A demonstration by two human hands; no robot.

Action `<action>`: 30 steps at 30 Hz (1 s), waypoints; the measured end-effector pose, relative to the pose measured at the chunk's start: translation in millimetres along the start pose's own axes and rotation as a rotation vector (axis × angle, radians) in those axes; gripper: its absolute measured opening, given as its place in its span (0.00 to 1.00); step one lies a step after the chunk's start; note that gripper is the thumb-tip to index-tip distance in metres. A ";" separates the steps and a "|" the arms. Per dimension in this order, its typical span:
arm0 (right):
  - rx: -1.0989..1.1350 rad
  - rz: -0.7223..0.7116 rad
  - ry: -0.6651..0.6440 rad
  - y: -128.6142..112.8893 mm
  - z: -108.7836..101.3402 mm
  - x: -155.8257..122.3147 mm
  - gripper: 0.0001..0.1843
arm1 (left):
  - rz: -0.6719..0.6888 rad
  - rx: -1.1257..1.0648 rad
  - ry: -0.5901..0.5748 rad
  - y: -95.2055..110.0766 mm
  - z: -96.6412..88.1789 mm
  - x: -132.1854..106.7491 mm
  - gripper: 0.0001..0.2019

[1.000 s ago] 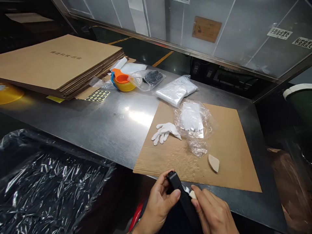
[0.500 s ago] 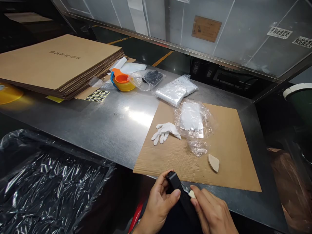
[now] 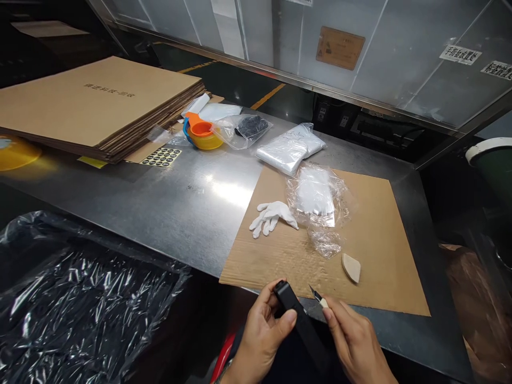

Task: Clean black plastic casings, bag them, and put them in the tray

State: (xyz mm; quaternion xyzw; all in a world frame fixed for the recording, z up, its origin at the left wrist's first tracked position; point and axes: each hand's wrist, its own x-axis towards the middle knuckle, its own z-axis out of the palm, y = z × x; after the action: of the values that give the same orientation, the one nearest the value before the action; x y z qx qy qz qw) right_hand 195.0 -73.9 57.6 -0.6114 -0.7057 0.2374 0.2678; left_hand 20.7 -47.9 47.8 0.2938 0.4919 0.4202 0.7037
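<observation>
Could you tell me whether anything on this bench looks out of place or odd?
A lone white glove lies loose on the cardboard sheet, beside a crumpled clear bag. The right hand pinches a small bare blade.

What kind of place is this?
Probably a factory packing bench: a steel worktable, a stack of flat brown cardboard sheets, sealed clear plastic bags and a sheet of round black stickers.
</observation>
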 end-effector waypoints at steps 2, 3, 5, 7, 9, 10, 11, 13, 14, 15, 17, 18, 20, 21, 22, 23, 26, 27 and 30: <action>0.013 -0.040 0.023 -4.5 -4.3 1.5 0.19 | -0.007 -0.003 -0.012 0.1 -0.4 0.5 0.27; 0.010 -0.067 0.032 -6.6 -5.7 1.6 0.20 | -0.010 -0.003 -0.018 0.8 -0.1 0.4 0.26; -0.010 -0.120 0.039 -9.9 -7.0 0.8 0.19 | -0.010 -0.006 -0.024 2.9 1.0 -0.2 0.26; -0.031 -0.167 0.029 -11.5 -6.5 -0.6 0.18 | -0.012 -0.021 -0.027 5.0 2.2 -1.1 0.26; -0.045 -0.199 0.019 -12.0 -4.9 -1.9 0.17 | -0.025 -0.037 -0.022 6.1 2.7 -2.2 0.26; -0.051 -0.211 0.020 -12.0 -3.8 -2.3 0.17 | -0.031 -0.041 -0.017 6.3 2.6 -2.6 0.27; -0.058 -0.220 0.025 -12.0 -2.6 -2.7 0.17 | -0.036 -0.039 -0.012 6.3 2.4 -3.1 0.27; -0.072 -0.231 0.037 -12.0 -0.4 -3.0 0.17 | -0.045 -0.023 -0.011 6.2 2.0 -4.0 0.28; -0.078 -0.236 0.043 -12.0 0.4 -2.9 0.17 | -0.048 -0.015 -0.013 6.3 2.2 -4.3 0.29; -0.082 -0.239 0.047 -12.1 1.1 -2.6 0.17 | -0.053 -0.010 -0.020 6.5 2.6 -4.7 0.29; -0.088 -0.237 0.035 -12.3 1.7 -1.7 0.17 | -0.049 -0.014 -0.016 7.3 4.3 -5.4 0.29; -0.090 -0.235 0.029 -12.6 1.7 -1.1 0.16 | -0.042 -0.022 -0.006 7.8 5.2 -5.6 0.29; -0.095 -0.233 0.030 -13.2 1.4 -0.1 0.16 | -0.033 -0.035 0.007 8.6 6.4 -5.8 0.28; -0.099 -0.236 0.035 -13.5 1.2 0.2 0.17 | -0.032 -0.035 0.008 8.8 6.5 -5.7 0.28; -0.102 -0.239 0.045 -13.8 1.0 0.4 0.17 | -0.033 -0.032 0.006 8.9 6.2 -5.4 0.28; -0.106 -0.244 0.052 -14.1 0.9 0.3 0.17 | -0.039 -0.025 -0.006 8.8 5.6 -5.1 0.28; -0.123 -0.249 0.051 -14.7 1.3 -0.7 0.17 | -0.046 -0.014 -0.033 8.1 3.4 -4.0 0.27; -0.131 -0.249 0.050 -14.9 1.8 -1.3 0.17 | -0.048 -0.016 -0.038 7.8 3.0 -3.7 0.27; -0.157 -0.244 0.080 -15.1 4.1 -2.8 0.17 | -0.050 -0.027 -0.026 7.8 3.5 -4.1 0.27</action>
State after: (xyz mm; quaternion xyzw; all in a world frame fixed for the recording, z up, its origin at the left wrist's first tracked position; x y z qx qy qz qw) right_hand 181.5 -78.9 64.4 -0.5492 -0.7800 0.1229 0.2738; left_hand 21.0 -47.8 57.2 0.2774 0.4839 0.4054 0.7243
